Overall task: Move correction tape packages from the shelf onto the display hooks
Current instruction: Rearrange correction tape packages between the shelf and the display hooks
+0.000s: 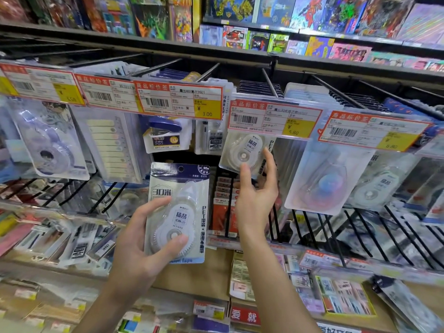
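Observation:
My left hand (144, 239) holds a white correction tape package (179, 210) upright by its lower half, thumb across the blister, in front of the display. A matching correction tape package (245, 152) hangs on a black display hook (270, 84) behind a red-edged price tag (274, 118). My right hand (255, 195) is raised just below that hanging package, fingers spread and empty, the fingertips close to its lower edge.
More hooks hold other goods: a blue stapler pack (165, 134), sticky tabs (113, 147), a pastel tape package (322, 179). A lower row of black hooks (360, 234) juts forward at the right. Comic-style boxes (312, 13) fill the shelves above.

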